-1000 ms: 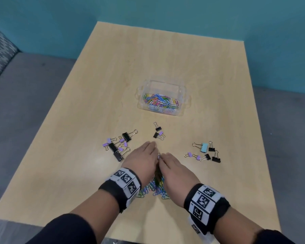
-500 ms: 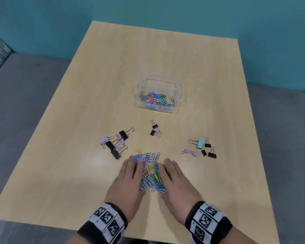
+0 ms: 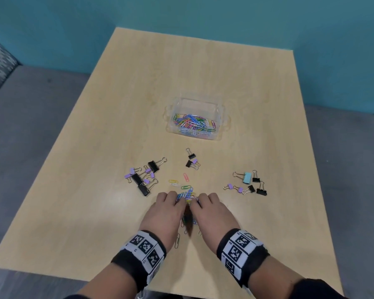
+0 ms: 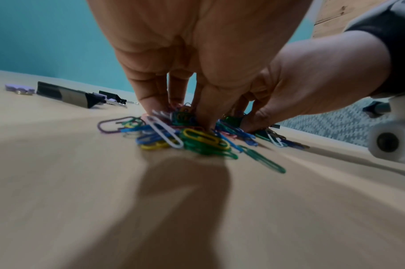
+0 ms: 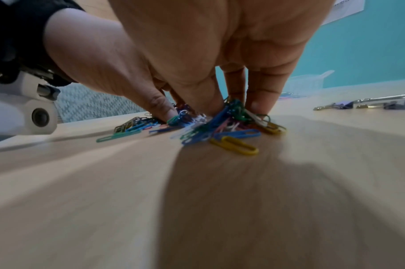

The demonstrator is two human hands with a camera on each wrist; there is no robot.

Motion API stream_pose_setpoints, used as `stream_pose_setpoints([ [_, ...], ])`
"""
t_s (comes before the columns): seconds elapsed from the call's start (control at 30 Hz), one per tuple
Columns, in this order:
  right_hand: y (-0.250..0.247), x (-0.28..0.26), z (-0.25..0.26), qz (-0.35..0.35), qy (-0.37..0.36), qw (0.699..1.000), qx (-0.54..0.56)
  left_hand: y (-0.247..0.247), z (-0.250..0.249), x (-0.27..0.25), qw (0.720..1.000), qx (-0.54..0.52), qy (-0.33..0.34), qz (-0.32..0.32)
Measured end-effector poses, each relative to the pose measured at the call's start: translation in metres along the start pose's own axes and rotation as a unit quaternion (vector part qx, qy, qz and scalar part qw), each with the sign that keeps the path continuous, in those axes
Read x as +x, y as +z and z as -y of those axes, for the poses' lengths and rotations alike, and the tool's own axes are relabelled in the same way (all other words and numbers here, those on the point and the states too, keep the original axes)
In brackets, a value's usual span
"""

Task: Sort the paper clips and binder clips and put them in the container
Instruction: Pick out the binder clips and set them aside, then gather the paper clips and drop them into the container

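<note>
Coloured paper clips [image 3: 187, 196] sit heaped on the pale wood bench [image 3: 95, 201], pressed between the left hand [image 3: 163, 213] and the right hand [image 3: 212, 214], whose curled fingers [image 4: 151, 98] dig into the pile from either side; most of the heap is hidden beneath the palms. The wrist views are blurred at the edges, though fingertips [image 5: 261, 102] plainly touch the clips. A few strays [image 3: 177, 182] lie just beyond the hands. Binder clips [image 3: 144, 175] sit in three loose clusters nearby. The clear container [image 3: 222, 119], farther back, holds more paper clips, its far wall hard to make out.
</note>
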State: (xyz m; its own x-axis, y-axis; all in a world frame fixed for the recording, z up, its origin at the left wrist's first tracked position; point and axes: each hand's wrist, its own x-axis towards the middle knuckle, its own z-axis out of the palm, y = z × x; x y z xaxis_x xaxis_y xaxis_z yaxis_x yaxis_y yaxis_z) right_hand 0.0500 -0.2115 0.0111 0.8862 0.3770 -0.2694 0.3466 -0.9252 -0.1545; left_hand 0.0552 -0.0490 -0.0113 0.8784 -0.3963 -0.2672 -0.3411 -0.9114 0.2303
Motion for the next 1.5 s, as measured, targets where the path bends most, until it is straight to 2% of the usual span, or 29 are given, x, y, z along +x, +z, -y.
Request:
stream_pose_setpoints([
  [0.27,-0.014,0.003,-0.011,0.068,-0.020,0.997,0.038,-0.008,0.007,0.004,1.000,-0.007,0.008,-0.021],
  [0.43,-0.018,0.004,-0.015,0.056,-0.026,0.996,0.071,-0.014,0.007,0.004,1.000,-0.020,-0.007,-0.019],
  [0.53,-0.020,0.007,-0.018,0.063,0.001,0.996,0.067,-0.024,0.006,0.002,0.999,-0.034,-0.011,-0.017],
  [0.6,-0.017,0.008,-0.023,0.055,0.008,0.996,0.077,-0.030,0.007,0.000,0.998,-0.063,-0.015,-0.020],
  [0.7,-0.020,0.011,-0.031,0.069,-0.001,0.991,0.117,-0.040,0.010,0.001,0.983,-0.172,-0.049,-0.047],
  [0.83,-0.046,0.021,-0.040,0.084,0.025,0.967,0.240,-0.062,0.019,0.013,0.927,-0.357,-0.111,-0.013],
  [0.93,-0.065,0.046,-0.056,0.048,0.057,0.952,0.297,-0.082,0.027,0.041,0.853,-0.499,-0.150,0.000],
  [1.1,-0.097,0.119,-0.087,-0.012,0.124,0.918,0.378,-0.122,0.037,0.117,0.766,-0.608,-0.208,-0.029],
  [1.2,-0.111,0.162,-0.101,-0.048,0.147,0.926,0.344,-0.138,0.042,0.164,0.732,-0.641,-0.222,-0.058],
  [1.23,-0.115,0.174,-0.104,-0.054,0.150,0.932,0.326,-0.141,0.042,0.178,0.736,-0.635,-0.225,-0.069],
  [1.37,-0.121,0.198,-0.106,-0.045,0.164,0.953,0.251,-0.144,0.033,0.212,0.783,-0.580,-0.206,-0.092],
  [1.43,-0.121,0.198,-0.108,-0.038,0.172,0.951,0.255,-0.141,0.032,0.215,0.798,-0.561,-0.197,-0.098],
  [1.5,-0.119,0.187,-0.112,-0.047,0.168,0.954,0.243,-0.139,0.036,0.209,0.830,-0.515,-0.183,-0.112],
])
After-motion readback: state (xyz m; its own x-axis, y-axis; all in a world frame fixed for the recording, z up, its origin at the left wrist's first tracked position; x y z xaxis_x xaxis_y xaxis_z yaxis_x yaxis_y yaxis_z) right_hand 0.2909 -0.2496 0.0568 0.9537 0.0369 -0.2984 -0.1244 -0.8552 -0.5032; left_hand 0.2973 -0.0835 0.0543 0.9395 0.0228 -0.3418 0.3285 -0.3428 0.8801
